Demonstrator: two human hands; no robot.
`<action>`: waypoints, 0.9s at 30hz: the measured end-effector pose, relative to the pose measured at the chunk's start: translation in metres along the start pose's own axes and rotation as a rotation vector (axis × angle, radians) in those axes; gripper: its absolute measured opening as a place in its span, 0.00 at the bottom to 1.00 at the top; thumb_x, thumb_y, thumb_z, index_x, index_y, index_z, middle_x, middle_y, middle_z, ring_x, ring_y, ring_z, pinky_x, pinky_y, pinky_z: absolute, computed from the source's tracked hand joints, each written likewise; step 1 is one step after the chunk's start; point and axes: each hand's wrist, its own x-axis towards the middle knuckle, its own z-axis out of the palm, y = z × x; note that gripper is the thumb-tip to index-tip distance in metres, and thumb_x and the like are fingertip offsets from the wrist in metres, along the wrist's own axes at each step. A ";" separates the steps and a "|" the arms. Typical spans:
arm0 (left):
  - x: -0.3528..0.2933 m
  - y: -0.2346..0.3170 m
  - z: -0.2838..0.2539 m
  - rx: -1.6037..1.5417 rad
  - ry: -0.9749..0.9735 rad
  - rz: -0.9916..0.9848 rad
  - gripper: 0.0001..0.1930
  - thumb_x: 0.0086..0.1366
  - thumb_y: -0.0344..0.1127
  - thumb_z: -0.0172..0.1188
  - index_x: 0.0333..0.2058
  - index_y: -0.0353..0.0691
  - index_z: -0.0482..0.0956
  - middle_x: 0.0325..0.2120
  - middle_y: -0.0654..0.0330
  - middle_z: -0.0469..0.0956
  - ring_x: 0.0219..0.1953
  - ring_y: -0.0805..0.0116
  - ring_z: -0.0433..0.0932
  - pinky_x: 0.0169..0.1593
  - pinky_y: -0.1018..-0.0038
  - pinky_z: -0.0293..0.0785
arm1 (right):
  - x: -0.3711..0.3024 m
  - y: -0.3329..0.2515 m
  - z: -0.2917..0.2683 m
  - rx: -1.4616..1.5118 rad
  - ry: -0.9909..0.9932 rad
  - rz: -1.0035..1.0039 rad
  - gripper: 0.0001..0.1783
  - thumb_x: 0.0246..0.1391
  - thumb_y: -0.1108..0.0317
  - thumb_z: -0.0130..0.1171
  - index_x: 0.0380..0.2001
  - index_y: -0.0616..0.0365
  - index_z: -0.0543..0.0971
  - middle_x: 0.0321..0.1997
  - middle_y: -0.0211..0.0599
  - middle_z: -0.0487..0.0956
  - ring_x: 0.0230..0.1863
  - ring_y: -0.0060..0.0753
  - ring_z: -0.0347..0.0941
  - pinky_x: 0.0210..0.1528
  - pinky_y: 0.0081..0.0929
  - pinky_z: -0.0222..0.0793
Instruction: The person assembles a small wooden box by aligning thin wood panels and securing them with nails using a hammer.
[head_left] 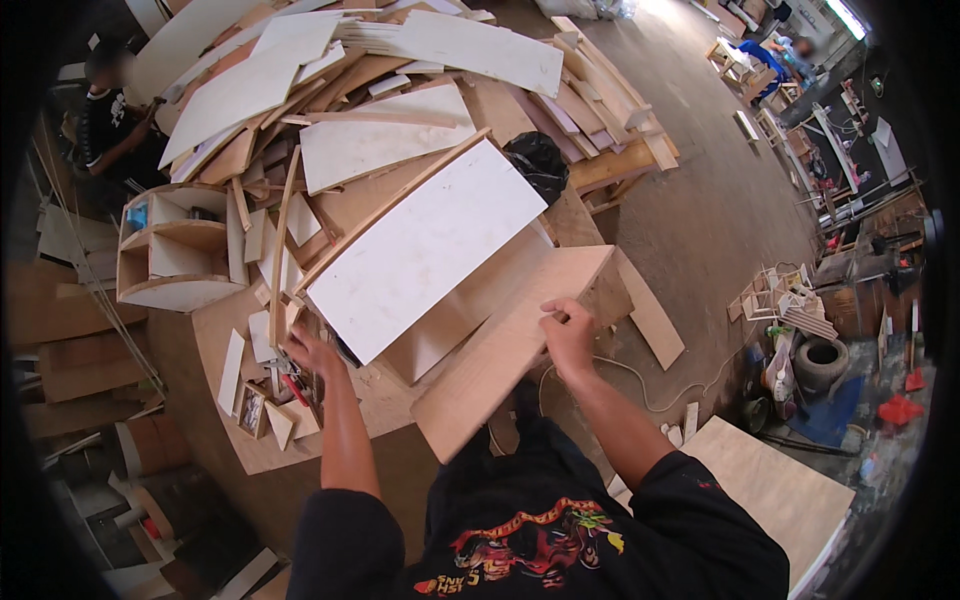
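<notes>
A long light-brown wooden board [510,340] slants across the front of a white-faced cabinet [430,245] lying on the worktable. My right hand [570,335] is closed on the board's near edge, with thumb and bent fingers over it. My left hand [313,352] reaches to the cabinet's left end, beside the lower end of a thin wooden strip [285,235]. Its fingers are partly spread, and their tips are hard to make out among the small parts there. Near it lie a red-handled tool [294,390] and several small offcuts.
White and brown panels [440,45] are heaped at the back. A curved shelf unit [185,250] stands at left, a black plastic bag [540,165] behind the cabinet. A cable [655,405] runs over the floor at right. One person [110,125] is at far left, another [790,60] at far right.
</notes>
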 end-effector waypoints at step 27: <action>-0.247 -0.007 -0.058 0.016 0.041 -0.220 0.16 0.75 0.43 0.55 0.43 0.32 0.70 0.37 0.58 0.77 0.39 0.72 0.75 0.45 0.73 0.73 | 0.048 -0.016 0.051 -0.106 -0.403 -0.014 0.12 0.58 0.68 0.57 0.40 0.66 0.79 0.29 0.41 0.80 0.23 0.28 0.78 0.21 0.27 0.77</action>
